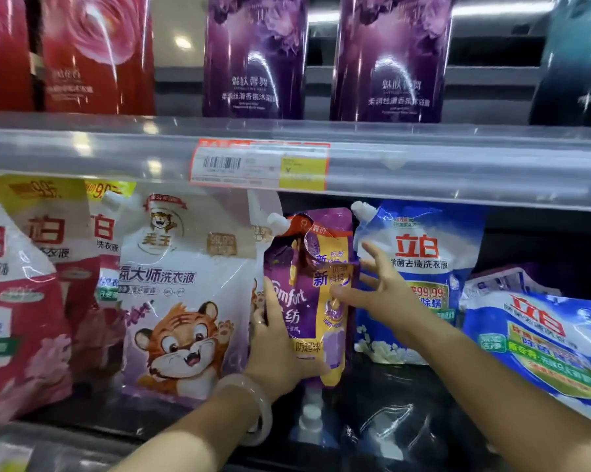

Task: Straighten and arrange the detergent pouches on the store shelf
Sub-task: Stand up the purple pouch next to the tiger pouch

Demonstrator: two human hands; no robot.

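A purple and yellow Comfort pouch stands upright in the middle of the lower shelf. My left hand grips its lower left side, thumb across the front. My right hand presses its right edge with the thumb, fingers spread apart toward the blue pouch. Left of it stands a white tiger pouch. An upright blue and white pouch stands on the right, and another blue pouch lies tilted at the far right.
Red and white pouches crowd the lower shelf's left end. The clear shelf rail with a price tag runs overhead. Purple pouches and red ones stand on the upper shelf. Small bottle caps sit below the Comfort pouch.
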